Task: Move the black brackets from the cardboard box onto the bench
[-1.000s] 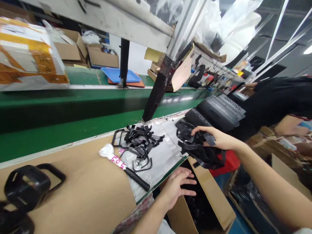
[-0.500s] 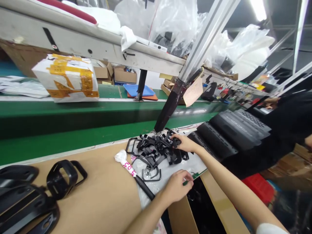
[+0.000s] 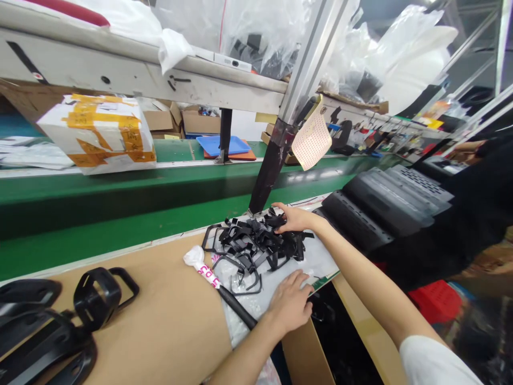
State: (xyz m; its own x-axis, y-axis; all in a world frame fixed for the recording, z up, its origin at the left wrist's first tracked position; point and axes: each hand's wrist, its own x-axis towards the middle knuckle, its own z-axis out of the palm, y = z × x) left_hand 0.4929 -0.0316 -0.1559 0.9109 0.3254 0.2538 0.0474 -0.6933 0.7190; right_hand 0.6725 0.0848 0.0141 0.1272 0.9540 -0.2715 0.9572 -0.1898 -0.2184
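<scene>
Item: my right hand (image 3: 294,218). It lies on the far edge of the pile of black plastic clips (image 3: 256,244), fingers bent down onto the topmost pieces; I cannot tell whether it actually grips one.

Item: my left hand (image 3: 290,305). It is open, palm down, flat on the clear plastic sheet (image 3: 320,262) at the near edge of the table (image 3: 160,315), just beside the pile, holding nothing.

Item: the clips. They sit heaped on the plastic sheet, near the foot of the black post (image 3: 269,171), and a few loop-shaped pieces spill toward me.

Item: black-handled tool with a white wrapped end (image 3: 218,286). It lies slantwise on the table, just left of the pile, its handle running close to my left hand.

Item: black moulded frames (image 3: 96,291). They rest at the table's left end, well apart from the hands.

Item: green conveyor belt (image 3: 120,208). It runs behind the table and carries a taped white parcel (image 3: 98,131).

Item: stacked black perforated panels (image 3: 380,206). They stand to the right, beside a person in a dark sleeve (image 3: 473,214).
</scene>
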